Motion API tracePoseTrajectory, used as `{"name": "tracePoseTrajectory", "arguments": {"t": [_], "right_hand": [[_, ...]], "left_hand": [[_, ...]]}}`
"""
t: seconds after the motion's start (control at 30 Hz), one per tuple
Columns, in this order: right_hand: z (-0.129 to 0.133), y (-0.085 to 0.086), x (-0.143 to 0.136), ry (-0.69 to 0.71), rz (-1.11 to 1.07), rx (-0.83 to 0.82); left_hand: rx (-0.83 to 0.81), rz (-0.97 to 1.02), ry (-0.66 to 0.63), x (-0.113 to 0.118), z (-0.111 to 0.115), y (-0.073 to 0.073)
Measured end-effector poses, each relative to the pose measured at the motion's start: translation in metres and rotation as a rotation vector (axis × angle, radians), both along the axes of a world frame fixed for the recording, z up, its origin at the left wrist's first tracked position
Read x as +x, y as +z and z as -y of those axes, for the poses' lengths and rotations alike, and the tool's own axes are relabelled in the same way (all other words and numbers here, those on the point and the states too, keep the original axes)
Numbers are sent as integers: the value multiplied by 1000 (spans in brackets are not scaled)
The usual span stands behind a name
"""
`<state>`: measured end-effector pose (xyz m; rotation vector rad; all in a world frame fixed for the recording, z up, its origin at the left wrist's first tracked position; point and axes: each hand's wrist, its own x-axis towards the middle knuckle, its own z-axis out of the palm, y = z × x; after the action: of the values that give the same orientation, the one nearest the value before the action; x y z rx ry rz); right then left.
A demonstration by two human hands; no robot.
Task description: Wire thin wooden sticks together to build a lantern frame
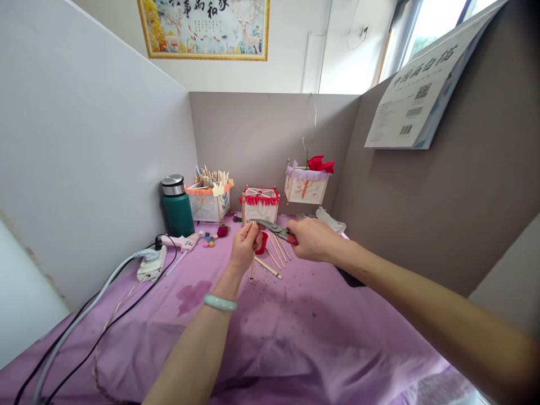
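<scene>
My left hand is closed around a thin wooden stick, whose lower end points down toward the table. My right hand grips a pair of pruning shears with red handles. The grey blades reach left to the top of my left fist, near the upper end of the stick; whether they touch it I cannot tell. Behind my left hand lie several loose wooden sticks and a small red piece. One thicker stick lies slantwise in front of them.
Three decorated paper boxes, one with sticks, one red-fringed and one hanging with a red flower, line the back. A green bottle, a power strip and cables are at left. Purple cloth covers the table.
</scene>
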<state>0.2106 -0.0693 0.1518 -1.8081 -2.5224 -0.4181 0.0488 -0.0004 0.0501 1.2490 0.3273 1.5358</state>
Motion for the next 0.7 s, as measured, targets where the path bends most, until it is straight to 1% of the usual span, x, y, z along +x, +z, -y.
{"name": "tracePoseTrajectory", "arguments": {"t": [0.1,0.17,0.33,0.53,0.7], "right_hand": [[-1,-2,3,-22,-35,19],[-2,-2,4,-6,-40,23],[0,3,3,50,3,25],[3,10,-1,51,33,19],[0,11,2,66,45,9]], "left_hand": [[-9,5,2,-2,-1,-1],[-10,6,9,-3,-1,-1],[8,9,9,-1,-2,-2],[8,4,6,1,-1,-2],[10,-4,-3,2,1,-2]]}}
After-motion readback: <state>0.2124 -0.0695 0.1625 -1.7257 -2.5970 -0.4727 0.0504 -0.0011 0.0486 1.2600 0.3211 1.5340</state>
